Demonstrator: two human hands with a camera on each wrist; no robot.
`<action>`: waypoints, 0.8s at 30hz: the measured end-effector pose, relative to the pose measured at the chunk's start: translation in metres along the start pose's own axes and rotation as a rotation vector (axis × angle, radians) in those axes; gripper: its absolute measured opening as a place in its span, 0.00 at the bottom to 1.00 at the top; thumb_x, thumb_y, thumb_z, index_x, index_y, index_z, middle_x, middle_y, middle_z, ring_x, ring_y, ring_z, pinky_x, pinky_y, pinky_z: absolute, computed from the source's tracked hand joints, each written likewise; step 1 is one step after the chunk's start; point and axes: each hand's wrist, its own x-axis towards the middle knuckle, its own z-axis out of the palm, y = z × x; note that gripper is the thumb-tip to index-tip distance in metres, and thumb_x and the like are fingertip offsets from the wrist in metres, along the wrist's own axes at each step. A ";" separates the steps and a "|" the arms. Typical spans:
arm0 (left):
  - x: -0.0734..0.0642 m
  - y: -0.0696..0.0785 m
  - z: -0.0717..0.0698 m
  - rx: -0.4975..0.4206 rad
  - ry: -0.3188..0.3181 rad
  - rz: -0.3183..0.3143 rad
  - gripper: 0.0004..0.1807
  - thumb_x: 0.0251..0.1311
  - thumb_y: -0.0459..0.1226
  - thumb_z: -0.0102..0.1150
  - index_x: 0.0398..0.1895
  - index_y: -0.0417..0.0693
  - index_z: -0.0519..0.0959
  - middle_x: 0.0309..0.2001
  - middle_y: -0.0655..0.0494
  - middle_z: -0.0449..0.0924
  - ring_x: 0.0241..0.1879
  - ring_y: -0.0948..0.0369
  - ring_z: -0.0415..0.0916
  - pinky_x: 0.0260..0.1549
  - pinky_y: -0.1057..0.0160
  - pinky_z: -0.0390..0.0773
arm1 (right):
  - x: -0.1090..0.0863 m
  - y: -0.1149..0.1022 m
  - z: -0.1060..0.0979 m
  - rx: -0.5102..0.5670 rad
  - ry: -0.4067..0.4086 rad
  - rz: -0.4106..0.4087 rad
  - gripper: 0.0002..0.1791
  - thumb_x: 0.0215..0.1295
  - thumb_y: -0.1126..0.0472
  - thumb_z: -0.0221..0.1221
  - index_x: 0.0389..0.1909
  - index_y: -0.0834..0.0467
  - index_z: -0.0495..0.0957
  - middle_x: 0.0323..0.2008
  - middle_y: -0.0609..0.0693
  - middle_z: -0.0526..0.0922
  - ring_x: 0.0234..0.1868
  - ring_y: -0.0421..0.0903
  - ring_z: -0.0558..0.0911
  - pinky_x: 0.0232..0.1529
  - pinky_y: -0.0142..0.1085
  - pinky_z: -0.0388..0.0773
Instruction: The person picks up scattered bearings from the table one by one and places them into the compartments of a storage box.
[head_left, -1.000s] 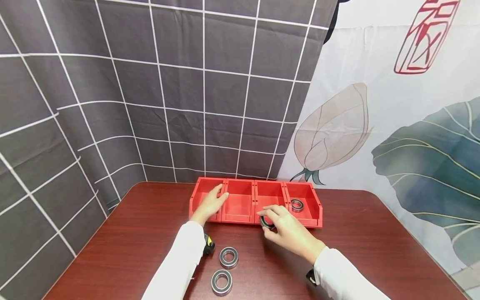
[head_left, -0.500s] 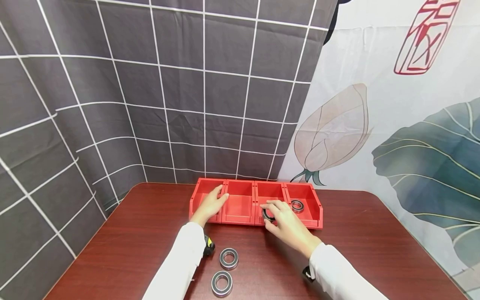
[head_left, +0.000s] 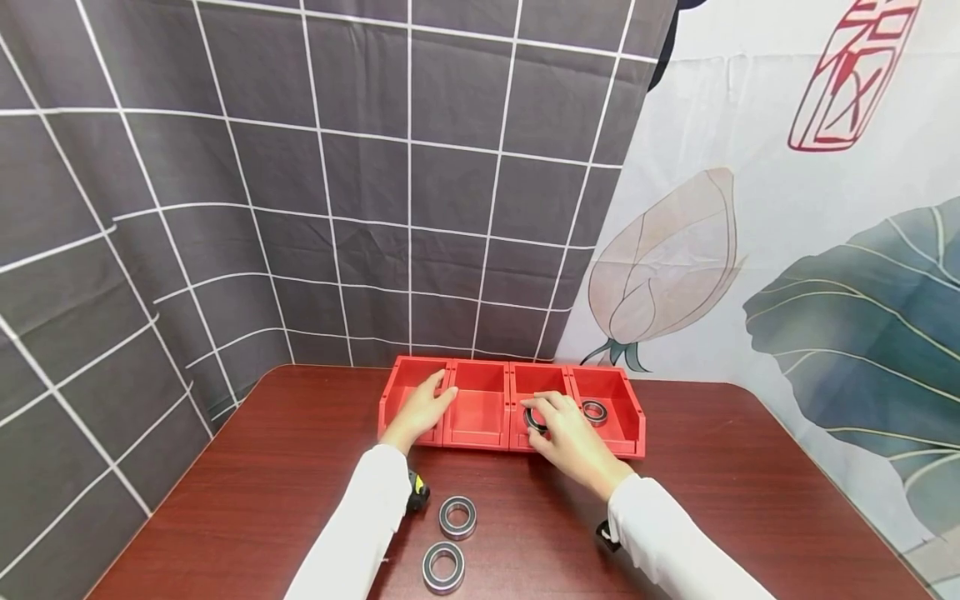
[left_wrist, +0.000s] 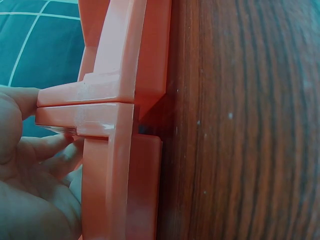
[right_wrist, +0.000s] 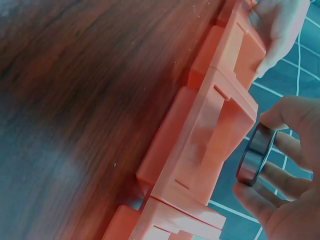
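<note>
since the earlier frames, the right hand [head_left: 573,440] has moved a little toward the far side, taking the held bearing [right_wrist: 256,154] with it, while the left hand [head_left: 420,410] has stayed put.

that bearing is just over the third compartment from the left in the row of red bins [head_left: 478,437]. it lies at the left end of the right hand, its rim pinched between thumb and fingertips, other fingers behind it. being a ring, it has no long axis to speak of; its flat faces look roughly level, slightly tipped, with its width running along the row. in the right wrist view it shows apart from the bin walls. the right hand is clearly the nearer one.

the left hand grips the divider between the first and second compartments, thumb on its right, fingers on its left.

the rightmost compartment contains one bearing, the boxed bearing [head_left: 596,421], close to its left wall. two more rest flat on the wooden table [head_left: 697,467] between the sleeves: the farther loose bearing [head_left: 444,517] and, just nearer, the nearer loose bearing [head_left: 428,567].
</note>
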 end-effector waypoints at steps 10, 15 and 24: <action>-0.001 0.002 0.000 0.004 0.003 0.007 0.35 0.67 0.48 0.53 0.74 0.46 0.57 0.70 0.43 0.61 0.66 0.43 0.62 0.61 0.39 0.64 | 0.006 0.005 0.005 -0.013 -0.028 0.023 0.24 0.56 0.63 0.66 0.55 0.57 0.77 0.52 0.54 0.76 0.50 0.51 0.74 0.51 0.44 0.77; -0.001 0.001 0.000 -0.008 -0.001 -0.005 0.36 0.67 0.49 0.54 0.74 0.48 0.57 0.70 0.44 0.61 0.66 0.44 0.62 0.61 0.39 0.65 | 0.014 0.009 0.008 -0.022 -0.041 0.066 0.23 0.57 0.63 0.66 0.56 0.57 0.77 0.52 0.55 0.76 0.50 0.51 0.74 0.52 0.44 0.78; 0.000 0.000 0.000 -0.019 -0.006 -0.004 0.36 0.66 0.49 0.54 0.74 0.48 0.57 0.70 0.44 0.62 0.66 0.44 0.63 0.60 0.39 0.66 | 0.020 0.011 0.012 -0.033 -0.053 0.108 0.23 0.58 0.63 0.66 0.56 0.57 0.77 0.52 0.56 0.75 0.48 0.52 0.74 0.52 0.45 0.77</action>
